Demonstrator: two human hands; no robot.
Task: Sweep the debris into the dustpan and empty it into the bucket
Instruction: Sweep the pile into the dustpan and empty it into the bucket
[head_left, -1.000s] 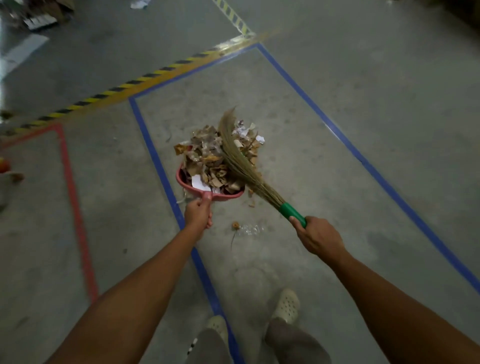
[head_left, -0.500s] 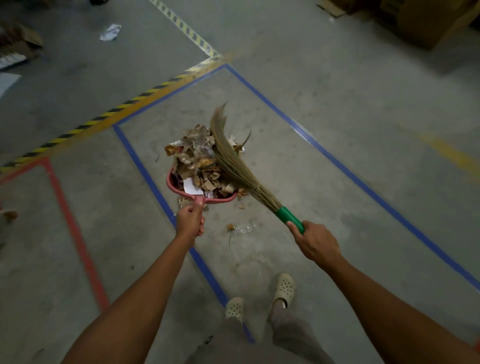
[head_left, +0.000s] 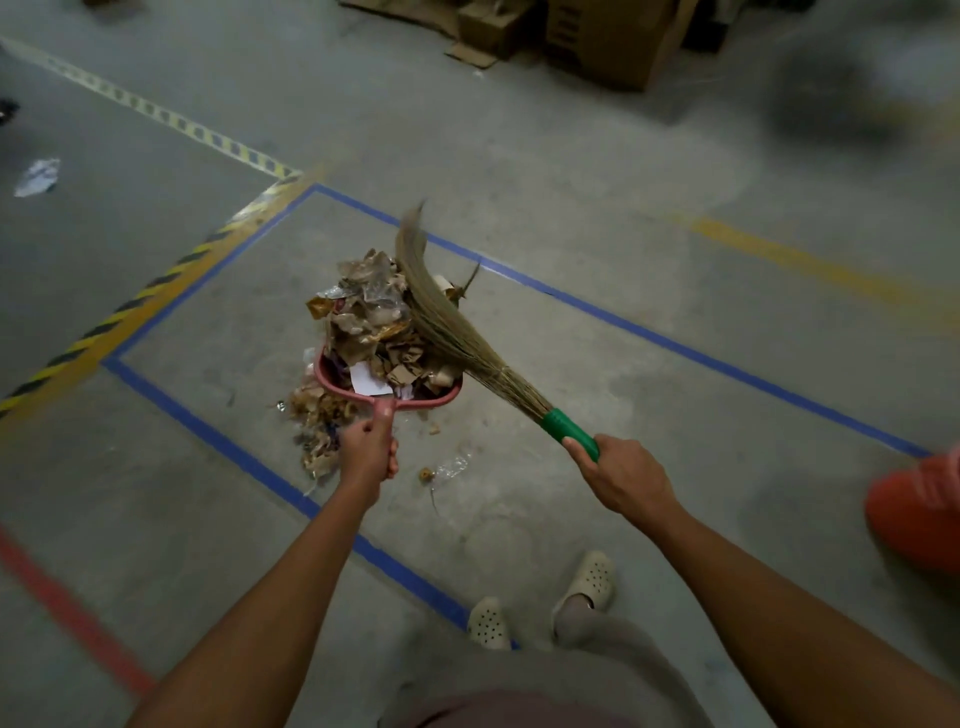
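While outstretched, left hand (head_left: 366, 452) on dustpan (head_left: 332, 384).

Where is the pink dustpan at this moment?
In the head view the pink dustpan is near the centre, held by its handle in the left hand, heaped with debris, with the bristles of the broom resting on the pile's right side.

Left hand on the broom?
No, the left hand grips the handle of the pink dustpan, while the right hand holds the broom by its green grip.
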